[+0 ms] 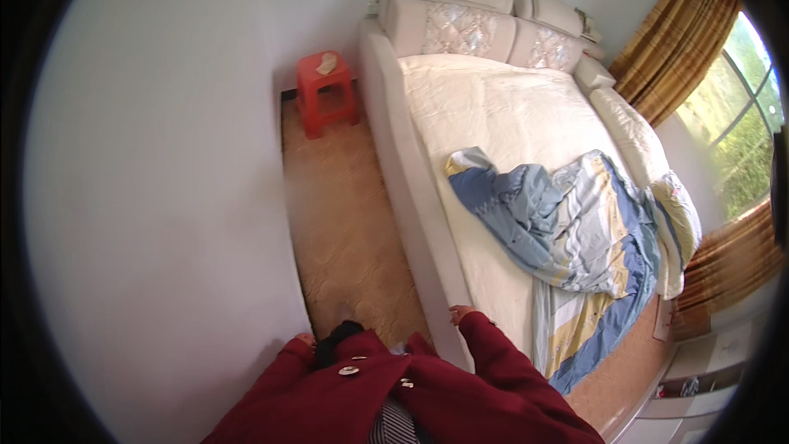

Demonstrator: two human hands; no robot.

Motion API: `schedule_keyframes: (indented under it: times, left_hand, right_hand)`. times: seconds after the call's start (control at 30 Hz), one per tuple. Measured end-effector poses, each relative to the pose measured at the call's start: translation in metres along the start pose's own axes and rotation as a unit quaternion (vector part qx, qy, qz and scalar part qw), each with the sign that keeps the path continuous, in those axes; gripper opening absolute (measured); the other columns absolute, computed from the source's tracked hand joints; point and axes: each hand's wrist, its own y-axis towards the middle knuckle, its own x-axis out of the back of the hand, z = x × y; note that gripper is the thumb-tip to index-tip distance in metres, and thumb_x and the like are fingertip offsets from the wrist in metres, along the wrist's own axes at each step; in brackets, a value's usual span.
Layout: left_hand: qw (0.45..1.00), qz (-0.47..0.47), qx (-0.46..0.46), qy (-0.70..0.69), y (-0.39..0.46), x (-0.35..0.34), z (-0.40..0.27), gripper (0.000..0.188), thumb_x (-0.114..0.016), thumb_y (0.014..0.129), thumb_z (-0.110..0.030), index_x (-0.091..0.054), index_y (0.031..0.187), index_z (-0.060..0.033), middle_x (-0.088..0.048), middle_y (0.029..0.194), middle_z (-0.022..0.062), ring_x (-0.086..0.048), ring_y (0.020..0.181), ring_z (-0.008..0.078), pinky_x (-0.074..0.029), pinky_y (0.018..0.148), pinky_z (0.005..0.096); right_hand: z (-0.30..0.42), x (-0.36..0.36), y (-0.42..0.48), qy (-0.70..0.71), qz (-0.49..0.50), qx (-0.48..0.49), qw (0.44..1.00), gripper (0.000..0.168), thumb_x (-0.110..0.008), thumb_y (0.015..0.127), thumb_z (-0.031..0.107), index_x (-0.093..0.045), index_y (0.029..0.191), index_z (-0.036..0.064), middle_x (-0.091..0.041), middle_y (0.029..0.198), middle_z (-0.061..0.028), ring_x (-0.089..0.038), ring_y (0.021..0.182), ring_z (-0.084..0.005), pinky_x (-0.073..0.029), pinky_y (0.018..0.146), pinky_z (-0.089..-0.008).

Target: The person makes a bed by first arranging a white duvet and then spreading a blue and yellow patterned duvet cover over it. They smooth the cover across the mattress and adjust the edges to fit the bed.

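Note:
My left hand (305, 339) hangs low by the white wall, partly hidden by the red coat sleeve and a dark thing at the coat's front. Whether it holds anything cannot be made out. My right hand (461, 314) is at the side rail of the upholstered bed (407, 209), fingers partly bent, with no held thing visible. To the right of it, a crumpled blue, white and yellow patterned duvet cover or sheet (573, 222) lies across the cream mattress cover (505, 105) and hangs over the foot of the bed.
A red plastic stool (327, 95) with a small pale item (327, 63) on it stands beyond the narrow tiled floor (345, 209). The wall (172, 197) bounds the left. A patterned pillow (678, 216), brown curtains (678, 37) and a window (739, 105) are at the right.

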Motion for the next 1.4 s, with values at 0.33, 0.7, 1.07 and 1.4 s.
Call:
schedule_keyframes:
  times: [0.33, 0.7, 1.07, 1.4]
  left_hand:
    - [0.99, 0.037, -0.068, 0.116, 0.105, -0.009, -0.257, 0.023, -0.044, 0.08, -0.025, -0.046, 0.095, -0.0076, -0.058, 0.077, 0.0115, -0.056, 0.057, 0.0196, -0.042, 0.041, 0.0285]
    - [0.943, 0.151, 0.005, 0.295, 0.159, -0.088, -0.417, 0.022, -0.039, 0.083, -0.02, -0.046, 0.1, -0.0064, -0.059, 0.082, 0.0084, -0.058, 0.065, 0.0168, -0.044, 0.049, 0.0271]
    - [0.894, 0.236, -0.067, 0.375, 0.2, -0.286, -0.563, 0.025, -0.04, 0.083, -0.018, -0.048, 0.103, -0.0045, -0.058, 0.086, 0.0062, -0.056, 0.072, 0.0138, -0.044, 0.062, 0.0258]
    - [0.787, 0.552, 0.254, 0.103, 0.106, -0.507, -0.645, 0.049, -0.045, 0.081, -0.035, -0.031, 0.119, -0.0069, -0.043, 0.115, 0.0086, -0.043, 0.104, 0.0215, -0.033, 0.088, 0.0379]
  right_hand:
    - [0.013, 0.093, 0.042, 0.587, -0.114, -0.173, 0.783, 0.032, -0.039, 0.082, 0.023, -0.042, 0.11, 0.008, -0.057, 0.094, -0.0107, -0.057, 0.078, -0.021, -0.045, 0.064, -0.0312]
    - [-0.062, 0.173, 0.212, 0.884, -0.244, -0.157, 0.368, 0.049, -0.046, 0.079, 0.035, -0.03, 0.118, 0.009, -0.038, 0.117, -0.0103, -0.048, 0.094, -0.0262, -0.043, 0.07, -0.0376]
    - [-0.122, 0.225, 0.3, 0.913, -0.359, -0.153, 0.116, 0.063, -0.063, 0.063, 0.045, -0.039, 0.111, 0.014, -0.041, 0.114, -0.0051, -0.042, 0.099, -0.0234, -0.035, 0.079, -0.0411]
    - [0.031, 0.34, 0.21, 0.676, -0.548, -0.146, 0.47, 0.042, -0.045, 0.076, 0.015, -0.036, 0.114, -0.002, -0.044, 0.109, -0.0113, -0.045, 0.095, -0.0188, -0.038, 0.078, -0.0289]
